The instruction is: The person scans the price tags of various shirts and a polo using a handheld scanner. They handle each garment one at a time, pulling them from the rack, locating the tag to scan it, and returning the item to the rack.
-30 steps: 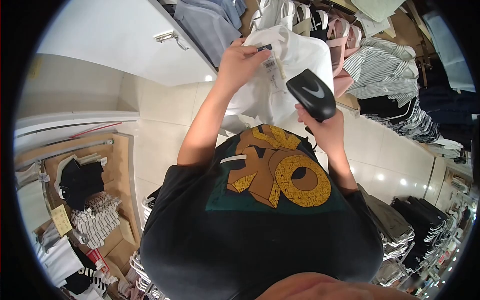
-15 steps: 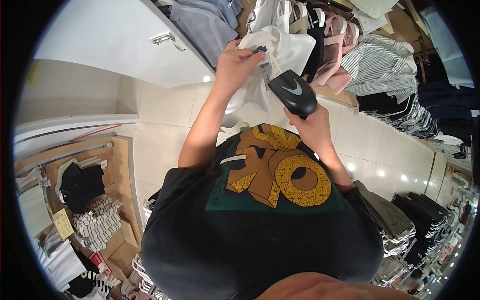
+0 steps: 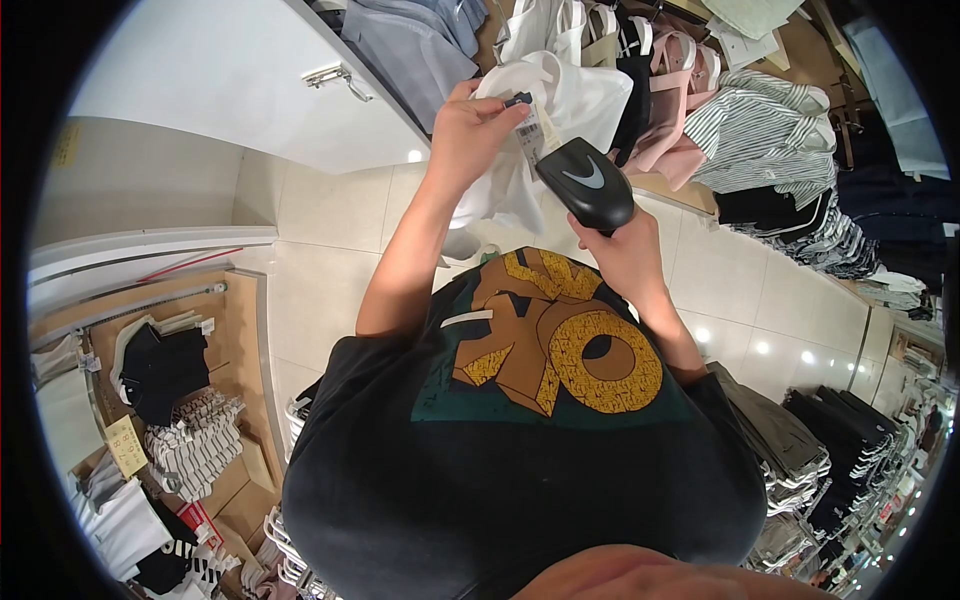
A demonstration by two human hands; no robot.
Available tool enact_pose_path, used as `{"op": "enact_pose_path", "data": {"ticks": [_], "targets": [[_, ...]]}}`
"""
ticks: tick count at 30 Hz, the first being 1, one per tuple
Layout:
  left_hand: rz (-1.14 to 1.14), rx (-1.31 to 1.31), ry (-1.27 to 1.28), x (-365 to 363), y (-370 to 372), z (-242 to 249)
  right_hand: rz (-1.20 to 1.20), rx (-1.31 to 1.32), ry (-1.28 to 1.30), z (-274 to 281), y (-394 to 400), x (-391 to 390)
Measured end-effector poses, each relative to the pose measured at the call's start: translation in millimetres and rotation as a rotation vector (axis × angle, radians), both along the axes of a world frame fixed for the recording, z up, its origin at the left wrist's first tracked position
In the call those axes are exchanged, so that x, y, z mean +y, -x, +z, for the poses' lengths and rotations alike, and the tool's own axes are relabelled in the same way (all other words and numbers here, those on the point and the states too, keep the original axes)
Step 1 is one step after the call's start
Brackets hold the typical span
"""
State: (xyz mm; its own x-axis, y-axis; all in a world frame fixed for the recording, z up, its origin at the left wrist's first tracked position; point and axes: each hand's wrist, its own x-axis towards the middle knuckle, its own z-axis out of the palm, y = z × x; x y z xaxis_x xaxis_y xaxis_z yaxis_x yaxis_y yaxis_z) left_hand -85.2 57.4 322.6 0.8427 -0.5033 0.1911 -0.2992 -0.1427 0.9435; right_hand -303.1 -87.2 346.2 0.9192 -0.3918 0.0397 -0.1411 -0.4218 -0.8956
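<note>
My left hand point(image 3: 474, 130) pinches the top of a paper tag point(image 3: 530, 134) with a printed barcode. Behind the tag hangs a white garment point(image 3: 590, 98), which reaches down below my left hand. My right hand point(image 3: 632, 254) is wrapped round a black handheld scanner point(image 3: 586, 184) with a grey curved mark on its top. The scanner's front end is right beside the lower part of the tag; whether they touch I cannot tell.
Pink garments point(image 3: 678, 110) and striped garments point(image 3: 765, 130) hang at the upper right. A white door point(image 3: 240, 70) with a metal latch stands upper left. Shelves point(image 3: 262, 380) with clothes are at left, folded trousers point(image 3: 770, 430) at lower right.
The lower edge of the white garment has shifted slightly to the right. My hands, the tag and the scanner have hardly moved.
</note>
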Motion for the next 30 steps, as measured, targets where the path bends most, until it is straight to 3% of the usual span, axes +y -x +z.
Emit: {"op": "enact_pose_path", "data": {"ticks": [17,23,25,27,30], "targets": [[-0.01,-0.009,-0.034,-1,4,4,-0.042,-0.055,-0.068,-2,5,-9],[-0.008,-0.037,-0.061,-3,10,8,-0.058,0.086,-0.128,2,14,-22],[0.008,-0.02,-0.049,-5,14,11,-0.094,-0.101,-0.076,-6,17,-35],[-0.011,-0.035,-0.049,-2,21,23,-0.116,-0.04,-0.075,-3,24,-57],[-0.097,-0.081,-0.065,9,38,57,-0.228,-0.192,-0.186,16,32,-89]]}}
